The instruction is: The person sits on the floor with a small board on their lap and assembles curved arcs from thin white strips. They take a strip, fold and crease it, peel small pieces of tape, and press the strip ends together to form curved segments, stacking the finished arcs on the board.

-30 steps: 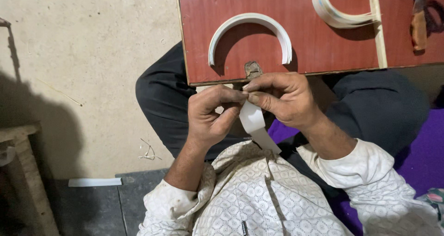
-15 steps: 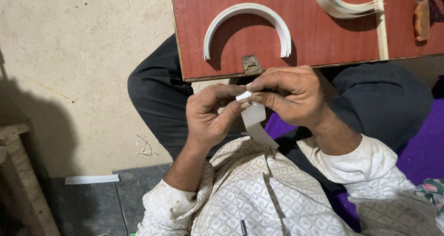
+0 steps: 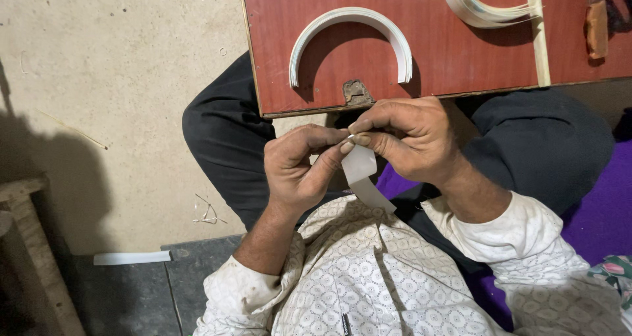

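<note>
While one finished white arch [image 3: 351,36] and a second curved bundle [image 3: 484,7] already lie on the red board [image 3: 428,66], another pale strip [image 3: 361,175] is only being worked, judging by its loose tail. Just below the board's near edge, left hand [image 3: 299,171] and right hand [image 3: 408,138] meet, fingertips pinched on the strip's top end.
</note>
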Motion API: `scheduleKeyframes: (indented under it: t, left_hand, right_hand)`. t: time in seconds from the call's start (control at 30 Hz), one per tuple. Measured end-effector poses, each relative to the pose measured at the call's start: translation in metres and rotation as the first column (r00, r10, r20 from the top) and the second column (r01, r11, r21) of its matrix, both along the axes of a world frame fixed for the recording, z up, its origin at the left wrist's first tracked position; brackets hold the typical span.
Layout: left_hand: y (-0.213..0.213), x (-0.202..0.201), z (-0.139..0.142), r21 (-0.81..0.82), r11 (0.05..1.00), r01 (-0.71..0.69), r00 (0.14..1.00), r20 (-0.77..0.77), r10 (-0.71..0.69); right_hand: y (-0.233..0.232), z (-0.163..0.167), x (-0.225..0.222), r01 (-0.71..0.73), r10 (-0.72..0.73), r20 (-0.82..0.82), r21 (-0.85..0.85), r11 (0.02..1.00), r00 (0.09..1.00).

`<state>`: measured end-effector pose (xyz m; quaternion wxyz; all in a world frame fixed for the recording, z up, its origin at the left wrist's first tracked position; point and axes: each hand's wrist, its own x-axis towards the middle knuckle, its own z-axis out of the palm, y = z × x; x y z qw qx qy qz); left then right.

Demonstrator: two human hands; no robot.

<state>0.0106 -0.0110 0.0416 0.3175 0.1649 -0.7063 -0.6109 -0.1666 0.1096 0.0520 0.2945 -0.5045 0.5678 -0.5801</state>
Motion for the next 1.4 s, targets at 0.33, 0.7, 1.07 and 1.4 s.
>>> scheduleKeyframes:
  t: [0.33, 0.7, 1.07, 1.4]
  left_hand:
    - [-0.007, 0.001, 0.007, 0.229, 0.961, 0.156, 0.98, 0.088, -0.18]
    - [-0.004, -0.001, 0.014, 0.095, 0.993, 0.068, 0.99, 0.118, -0.079]
    - [-0.007, 0.007, 0.002, -0.073, 0.995, 0.064, 0.979, 0.198, -0.049]
    - [-0.027, 0.019, 0.009, -0.354, 0.924, 0.143, 0.962, 0.269, -0.046]
  right_hand:
    - [0.006, -0.001, -0.003, 0.009, -0.016, 0.071, 0.098, 0.995, 0.997]
    - [0.003, 0.003, -0.005, -0.105, 0.1, 0.095, 0.044, 0.994, 0.99]
    - [-0.004, 0.01, 0.0, 0.0, 0.015, -0.147, 0.1, 0.995, 0.989]
    - [-0.022, 0.008, 0.011, -0.051, 0.068, -0.12, 0.138, 0.989, 0.99]
